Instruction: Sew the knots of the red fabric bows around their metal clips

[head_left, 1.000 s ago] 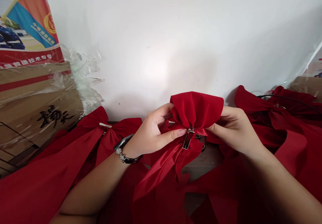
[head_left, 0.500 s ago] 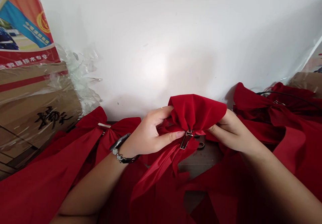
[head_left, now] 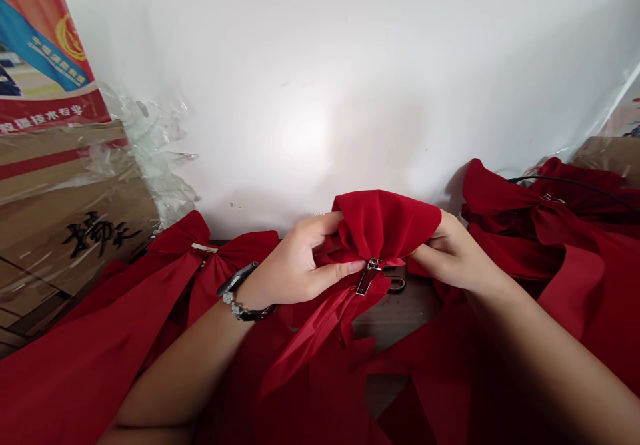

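Both my hands hold a red velvet bow [head_left: 383, 226] up in front of a white wall. My left hand [head_left: 300, 264] pinches its left side between thumb and fingers, and a dark bracelet [head_left: 239, 292] circles that wrist. My right hand [head_left: 450, 253] grips the right side of the gathered fabric. At the bow's centre sits a narrow metal buckle [head_left: 369, 277], just past my left thumb. Red satin ribbon tails [head_left: 315, 338] hang from below it. The back of the bow is hidden by my fingers.
More red bows lie to the left [head_left: 175, 258] and right [head_left: 515, 208] on a wooden surface [head_left: 400, 312]. A cardboard box [head_left: 65, 212] in clear plastic wrap [head_left: 155, 145] stands at left, beneath a printed poster [head_left: 40, 45]. A black cable [head_left: 565, 185] crosses the right bow.
The whole scene has drifted left in view and the poster shows less. My hands have drawn slightly closer, narrowing the bow's top, and the buckle now tilts a little further.
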A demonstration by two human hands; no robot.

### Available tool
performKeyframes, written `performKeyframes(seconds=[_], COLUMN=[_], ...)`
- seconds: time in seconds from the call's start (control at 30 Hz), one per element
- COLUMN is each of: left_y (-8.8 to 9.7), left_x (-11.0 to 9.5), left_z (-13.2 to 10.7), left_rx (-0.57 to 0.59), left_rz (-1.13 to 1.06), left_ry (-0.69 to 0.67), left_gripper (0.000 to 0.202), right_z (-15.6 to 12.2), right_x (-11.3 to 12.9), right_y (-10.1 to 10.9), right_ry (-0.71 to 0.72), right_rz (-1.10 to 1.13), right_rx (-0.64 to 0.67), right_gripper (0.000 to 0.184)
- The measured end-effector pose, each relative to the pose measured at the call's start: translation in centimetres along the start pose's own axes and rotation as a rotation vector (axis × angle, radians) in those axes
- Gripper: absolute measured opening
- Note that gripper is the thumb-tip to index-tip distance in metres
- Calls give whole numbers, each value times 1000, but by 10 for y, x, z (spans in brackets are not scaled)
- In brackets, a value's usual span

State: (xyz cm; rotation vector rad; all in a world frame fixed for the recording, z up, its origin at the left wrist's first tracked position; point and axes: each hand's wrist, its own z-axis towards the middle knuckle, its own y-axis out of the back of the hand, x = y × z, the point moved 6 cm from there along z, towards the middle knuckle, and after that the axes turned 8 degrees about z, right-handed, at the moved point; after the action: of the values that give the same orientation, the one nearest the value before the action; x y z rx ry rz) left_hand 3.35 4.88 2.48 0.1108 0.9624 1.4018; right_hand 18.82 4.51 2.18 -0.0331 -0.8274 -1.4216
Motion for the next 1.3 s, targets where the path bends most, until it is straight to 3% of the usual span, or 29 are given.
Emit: performKeyframes(seconds=[0.37, 0.57, 0.77, 0.93, 1.07, 1.3], left_y=[-2, -1, -11, -13, -12, -18], left_x=[13, 29, 50, 53, 66, 77], left_z=[-1, 1, 4, 4, 4, 2], left_rx=[-64, -133, -16, 68, 25, -51], left_rz=[-47, -46, 48, -4, -83, -96], left_ry=[8, 51, 154, 100, 169, 300], left_gripper=[26, 28, 36, 50, 58, 44], right_z=[0, -1, -4, -5, -4, -4], right_x=[-3, -17, -40, -46, -50, -67], right_y=[-4, -8, -16, -20, -18, -19], right_ry=[61, -34, -108, -168, -209, -215], right_rz=[19, -29, -87, -87, -112, -5], right_rx=[-28, -87, -260, -276, -243, -200], right_gripper=[22, 18, 19, 19, 21, 23])
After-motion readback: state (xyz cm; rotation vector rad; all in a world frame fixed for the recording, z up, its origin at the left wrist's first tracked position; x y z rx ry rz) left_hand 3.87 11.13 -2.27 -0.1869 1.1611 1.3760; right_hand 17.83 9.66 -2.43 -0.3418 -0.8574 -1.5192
